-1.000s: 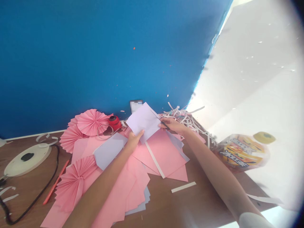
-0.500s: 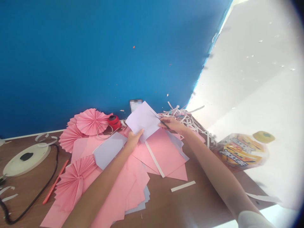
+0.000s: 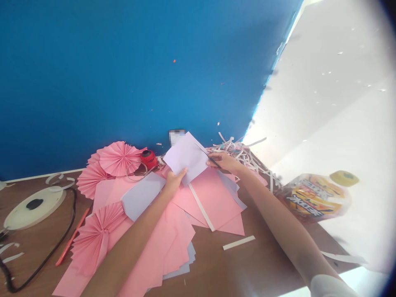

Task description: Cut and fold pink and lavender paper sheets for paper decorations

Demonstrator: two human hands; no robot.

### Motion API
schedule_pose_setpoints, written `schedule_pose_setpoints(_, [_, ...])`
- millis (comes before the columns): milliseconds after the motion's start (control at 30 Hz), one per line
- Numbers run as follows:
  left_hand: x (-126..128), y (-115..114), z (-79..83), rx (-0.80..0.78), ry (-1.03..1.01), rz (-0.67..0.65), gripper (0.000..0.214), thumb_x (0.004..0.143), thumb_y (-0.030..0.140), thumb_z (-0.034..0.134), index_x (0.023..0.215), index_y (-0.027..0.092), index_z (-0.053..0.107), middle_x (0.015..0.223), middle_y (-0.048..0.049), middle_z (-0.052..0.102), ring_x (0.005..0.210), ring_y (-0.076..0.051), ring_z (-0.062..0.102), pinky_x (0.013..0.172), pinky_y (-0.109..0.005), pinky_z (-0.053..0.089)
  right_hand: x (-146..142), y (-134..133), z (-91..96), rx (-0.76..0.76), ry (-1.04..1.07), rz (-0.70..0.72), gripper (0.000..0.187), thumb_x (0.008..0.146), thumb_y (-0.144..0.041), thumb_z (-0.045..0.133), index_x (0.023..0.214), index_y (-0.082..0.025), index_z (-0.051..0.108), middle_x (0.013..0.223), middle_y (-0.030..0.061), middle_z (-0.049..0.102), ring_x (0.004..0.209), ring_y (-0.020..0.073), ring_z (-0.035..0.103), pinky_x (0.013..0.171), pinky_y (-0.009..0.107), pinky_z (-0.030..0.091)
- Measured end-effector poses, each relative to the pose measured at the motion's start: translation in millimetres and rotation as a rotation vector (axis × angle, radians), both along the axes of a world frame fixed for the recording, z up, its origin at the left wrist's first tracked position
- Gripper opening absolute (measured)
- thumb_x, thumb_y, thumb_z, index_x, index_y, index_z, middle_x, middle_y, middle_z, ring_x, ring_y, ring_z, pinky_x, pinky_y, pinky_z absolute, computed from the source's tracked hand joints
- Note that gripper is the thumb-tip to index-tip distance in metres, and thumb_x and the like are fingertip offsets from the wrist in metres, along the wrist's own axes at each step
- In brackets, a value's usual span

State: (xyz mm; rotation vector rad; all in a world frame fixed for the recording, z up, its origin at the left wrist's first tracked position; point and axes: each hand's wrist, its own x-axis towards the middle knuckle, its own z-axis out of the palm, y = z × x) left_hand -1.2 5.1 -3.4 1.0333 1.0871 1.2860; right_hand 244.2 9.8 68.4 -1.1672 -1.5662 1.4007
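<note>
My left hand (image 3: 174, 180) pinches the lower edge of a pale lilac sheet of paper (image 3: 185, 156), holding it tilted up above the table. My right hand (image 3: 223, 162) is closed round a thin dark tool (image 3: 206, 154), probably scissors or a blade, whose tip meets the sheet's right edge. Under both hands lie pink paper sheets (image 3: 213, 198) and a white paper strip (image 3: 201, 208). A second lilac sheet (image 3: 140, 196) rests beside my left forearm.
Folded pink paper fans (image 3: 119, 156) (image 3: 95, 235) lie left, with a red round object (image 3: 149, 158) by the blue wall. A heap of white paper strips (image 3: 244, 154), a snack bag (image 3: 312, 198), a yellow tape roll (image 3: 344, 178), a white round device with black cable (image 3: 32, 206) and an orange pencil (image 3: 72, 237) surround them.
The scene is almost unchanged. The lilac sheet and both hands sit a few pixels higher than a second ago; nothing was let go or picked up.
</note>
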Motion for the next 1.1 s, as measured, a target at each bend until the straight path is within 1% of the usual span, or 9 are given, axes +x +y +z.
schedule_pose_setpoints(233, [0.2,-0.5,0.5,0.005,-0.014,0.001,0.047,0.059,0.040,0.082,0.096,0.013,0.071,0.107,-0.0131,0.070,0.102,-0.026,0.064,0.092,-0.039,0.048,0.2,2.3,-4.7,0.006,0.015,-0.007,0.039,0.065,-0.038,0.077,0.097,-0.016,0.068,0.066,0.0003,0.058,0.057,0.0098,0.050,0.054,0.025,0.040])
schedule_pose_setpoints(400, [0.7,-0.8,1.8,0.003,-0.016,0.010,0.046,0.058,0.039,0.083,0.094,0.013,0.072,0.104,-0.0122,0.071,0.100,-0.026,0.065,0.092,-0.039,0.048,-0.5,1.6,-3.7,0.000,0.009,-0.021,0.040,0.066,-0.038,0.077,0.097,-0.015,0.069,0.065,0.0004,0.060,0.055,0.0094,0.051,0.053,0.025,0.042])
schedule_pose_setpoints(567, [1.4,-1.7,2.5,0.008,-0.012,0.025,0.046,0.058,0.039,0.083,0.095,0.014,0.071,0.103,-0.0113,0.072,0.099,-0.024,0.066,0.092,-0.038,0.048,-0.8,-0.1,-1.3,0.011,-0.017,0.004,0.041,0.067,-0.040,0.076,0.099,-0.015,0.069,0.064,-0.0002,0.060,0.053,0.0090,0.052,0.056,0.025,0.043])
schedule_pose_setpoints(700, [0.9,-1.8,1.6,0.026,-0.002,-0.004,0.047,0.062,0.040,0.081,0.099,0.014,0.070,0.108,-0.0119,0.070,0.102,-0.025,0.065,0.093,-0.039,0.048,-0.8,1.6,-4.2,0.039,-0.044,0.039,0.044,0.070,-0.044,0.072,0.104,-0.016,0.068,0.066,0.0012,0.063,0.052,0.0096,0.054,0.050,0.023,0.042])
schedule_pose_setpoints(767, [0.8,-1.6,1.2,0.037,-0.013,-0.012,0.046,0.063,0.039,0.080,0.100,0.014,0.070,0.110,-0.0121,0.070,0.104,-0.025,0.064,0.094,-0.039,0.048,-1.4,2.6,-5.7,0.040,-0.049,0.067,0.043,0.071,-0.046,0.071,0.103,-0.017,0.067,0.068,0.0022,0.065,0.052,0.0106,0.055,0.049,0.023,0.042])
schedule_pose_setpoints(833, [0.9,-1.5,1.2,0.042,-0.021,-0.008,0.047,0.062,0.038,0.081,0.101,0.014,0.070,0.111,-0.0121,0.069,0.106,-0.025,0.063,0.096,-0.039,0.047,-2.3,2.9,-5.7,0.037,-0.042,0.078,0.040,0.071,-0.046,0.071,0.099,-0.017,0.067,0.068,0.0028,0.066,0.053,0.0115,0.057,0.052,0.024,0.044])
schedule_pose_setpoints(933, [1.3,-2.0,2.0,0.030,-0.020,-0.008,0.047,0.062,0.038,0.081,0.101,0.014,0.070,0.112,-0.0120,0.069,0.108,-0.025,0.062,0.097,-0.038,0.046,-3.2,1.6,-2.8,0.007,-0.046,0.045,0.038,0.070,-0.045,0.074,0.095,-0.017,0.065,0.069,0.0036,0.067,0.055,0.0124,0.058,0.054,0.025,0.046])
schedule_pose_setpoints(1000, [1.5,-2.5,2.8,0.025,-0.019,-0.018,0.047,0.062,0.037,0.081,0.101,0.014,0.070,0.113,-0.0118,0.069,0.109,-0.024,0.062,0.097,-0.038,0.046,-3.3,0.0,-0.4,-0.018,-0.056,0.017,0.038,0.070,-0.046,0.073,0.093,-0.017,0.065,0.071,0.0036,0.066,0.056,0.0123,0.059,0.050,0.023,0.043])
schedule_pose_setpoints(1100, [1.9,-3.6,4.1,0.031,-0.005,-0.031,0.046,0.063,0.037,0.081,0.101,0.015,0.069,0.114,-0.0112,0.068,0.108,-0.024,0.063,0.097,-0.037,0.047,-3.1,-1.6,0.6,-0.038,-0.060,-0.012,0.035,0.071,-0.046,0.072,0.090,-0.018,0.064,0.072,0.0026,0.064,0.058,0.0117,0.058,0.044,0.020,0.034])
